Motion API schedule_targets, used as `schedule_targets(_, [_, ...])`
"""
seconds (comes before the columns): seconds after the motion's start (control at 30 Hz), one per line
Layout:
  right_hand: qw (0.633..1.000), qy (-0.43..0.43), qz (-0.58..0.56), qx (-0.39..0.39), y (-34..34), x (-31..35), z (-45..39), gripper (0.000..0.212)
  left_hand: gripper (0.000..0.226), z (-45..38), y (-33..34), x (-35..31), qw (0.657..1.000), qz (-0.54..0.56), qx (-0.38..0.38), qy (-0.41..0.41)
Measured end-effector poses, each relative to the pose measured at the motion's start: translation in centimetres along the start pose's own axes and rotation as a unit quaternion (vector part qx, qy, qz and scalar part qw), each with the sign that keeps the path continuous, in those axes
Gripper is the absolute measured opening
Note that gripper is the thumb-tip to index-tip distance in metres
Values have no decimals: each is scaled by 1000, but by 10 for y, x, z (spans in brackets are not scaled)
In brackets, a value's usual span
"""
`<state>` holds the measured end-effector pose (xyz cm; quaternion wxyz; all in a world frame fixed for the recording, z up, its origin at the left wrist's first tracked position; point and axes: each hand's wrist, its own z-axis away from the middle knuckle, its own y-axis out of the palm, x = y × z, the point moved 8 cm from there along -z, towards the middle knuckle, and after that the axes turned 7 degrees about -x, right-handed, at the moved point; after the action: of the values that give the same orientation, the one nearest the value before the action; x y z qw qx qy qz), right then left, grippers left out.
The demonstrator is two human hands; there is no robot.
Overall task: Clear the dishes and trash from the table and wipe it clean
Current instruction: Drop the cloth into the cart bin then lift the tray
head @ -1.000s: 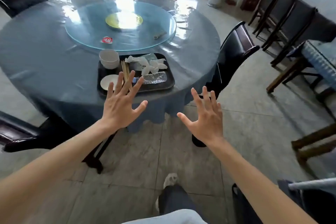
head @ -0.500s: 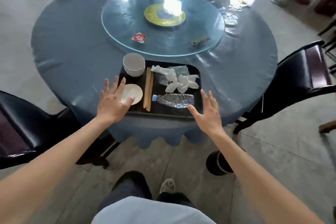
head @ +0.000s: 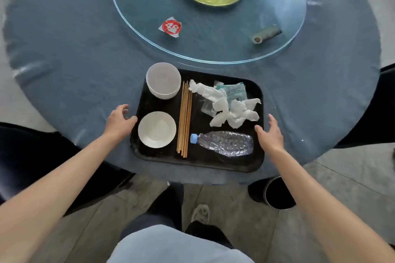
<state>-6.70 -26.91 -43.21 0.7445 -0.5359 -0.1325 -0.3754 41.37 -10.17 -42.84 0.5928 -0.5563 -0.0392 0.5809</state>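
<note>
your left hand (head: 119, 120) sits open at the left short edge of the black tray (head: 254, 92), thumb just touching its rim; your right hand (head: 270, 134) is open too, just beside the right edge, gripping nothing. the tray lies between your grips at the near edge of the counter (head: 74, 60), long axis running left to right, so a two-handed lift looks likely. the plastic bottle (head: 224, 144) lies loose and may roll.
</note>
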Motion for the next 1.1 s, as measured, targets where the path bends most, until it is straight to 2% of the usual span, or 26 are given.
schedule_targets(0.1, [999,35,14,-21,9,-6,-14,70,54,-24,9,3,999,-6,23,-21])
schedule_targets(0.3, [996,52,41,-61,20,-12,-31,53,41,-45,23,10,997,26,63,-47])
schedule_targets(0.53, [991,96,-58,-78,29,-20,-31,49,42,-46,28,14,994,81,26,-69])
schedule_targets(0.67, [989,94,-73,-91,26,-18,-31,50,41,-43,28,13,992,104,8,-68])
schedule_targets(0.9, [988,97,-88,-86,12,-24,-22,51,43,-36,12,-3,994,104,24,-34])
schedule_targets(1.1, [983,84,-114,-115,-23,-35,7,51,43,-3,2,-31,992,126,31,2])
